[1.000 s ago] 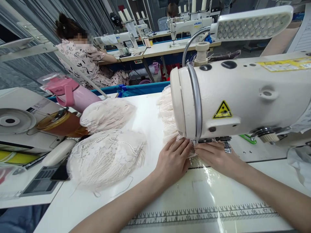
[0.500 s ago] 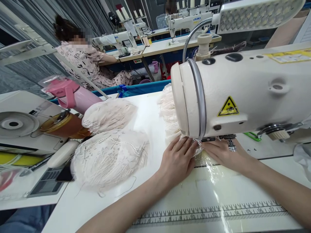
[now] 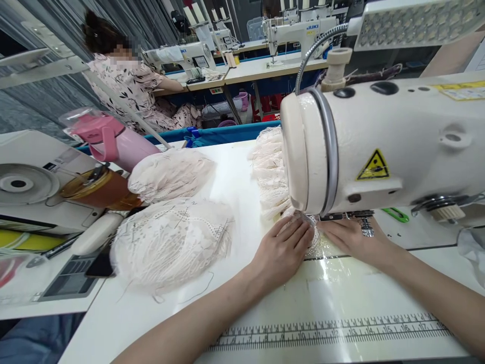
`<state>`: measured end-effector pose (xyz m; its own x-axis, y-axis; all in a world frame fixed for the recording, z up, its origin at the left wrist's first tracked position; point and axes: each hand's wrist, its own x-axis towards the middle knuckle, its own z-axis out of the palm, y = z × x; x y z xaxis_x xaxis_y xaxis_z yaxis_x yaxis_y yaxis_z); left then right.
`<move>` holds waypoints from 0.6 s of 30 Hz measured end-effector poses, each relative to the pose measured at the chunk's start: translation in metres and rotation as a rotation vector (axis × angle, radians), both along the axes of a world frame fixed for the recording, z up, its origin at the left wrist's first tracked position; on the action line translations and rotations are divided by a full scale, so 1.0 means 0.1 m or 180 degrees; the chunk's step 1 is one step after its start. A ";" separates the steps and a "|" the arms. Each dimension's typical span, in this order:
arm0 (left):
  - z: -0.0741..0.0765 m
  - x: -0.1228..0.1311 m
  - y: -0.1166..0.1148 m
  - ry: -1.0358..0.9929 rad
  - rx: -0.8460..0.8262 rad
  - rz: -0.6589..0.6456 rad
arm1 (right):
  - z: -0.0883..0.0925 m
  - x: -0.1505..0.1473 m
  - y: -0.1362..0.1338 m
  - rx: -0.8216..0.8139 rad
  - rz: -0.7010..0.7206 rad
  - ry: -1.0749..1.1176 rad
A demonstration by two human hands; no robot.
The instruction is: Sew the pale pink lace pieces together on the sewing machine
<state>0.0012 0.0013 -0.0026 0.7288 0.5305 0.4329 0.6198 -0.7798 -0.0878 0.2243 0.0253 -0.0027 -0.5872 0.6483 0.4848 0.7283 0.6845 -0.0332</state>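
Observation:
A cream sewing machine (image 3: 382, 141) fills the right of the view. My left hand (image 3: 282, 250) lies flat, fingers together, on a small piece of pale lace (image 3: 312, 233) just left of the needle area. My right hand (image 3: 350, 237) rests on the same lace under the machine head, its fingertips partly hidden by the presser foot. A strip of gathered lace (image 3: 269, 169) trails away behind the machine head on the white table (image 3: 235, 192).
Two heaps of lace pieces (image 3: 170, 242) (image 3: 170, 174) lie at left. A pink bottle (image 3: 109, 141), a brown bottle (image 3: 100, 189) and another machine (image 3: 26, 187) stand further left. A printed ruler (image 3: 333, 331) runs along the near edge. A person sews at a far table (image 3: 125, 81).
The view has drifted left, so the machine sits further right. Both hands have stayed on the lace at the needle, sliding slightly right with it.

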 end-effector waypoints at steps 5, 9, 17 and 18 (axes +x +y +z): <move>0.01 -0.05 0.01 -0.0138 -0.0108 0.0014 | 0.01 -0.05 -0.05 0.0487 0.0020 -0.0681; 0.05 -0.11 0.03 -0.0075 -0.0277 0.0056 | -0.03 -0.09 -0.07 0.0839 0.0091 -0.0623; 0.05 -0.13 0.07 -0.0077 -0.0162 0.0087 | -0.02 -0.20 -0.12 0.0681 0.0535 -0.0359; 0.05 -0.13 0.06 -0.0059 -0.0156 0.0107 | -0.02 -0.21 -0.13 0.0683 0.0532 -0.0350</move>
<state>-0.0115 0.0077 0.0021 0.7021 0.5756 0.4192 0.6470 -0.7615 -0.0382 0.2031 0.0127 -0.0042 -0.7338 0.4276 0.5279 0.5960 0.7781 0.1983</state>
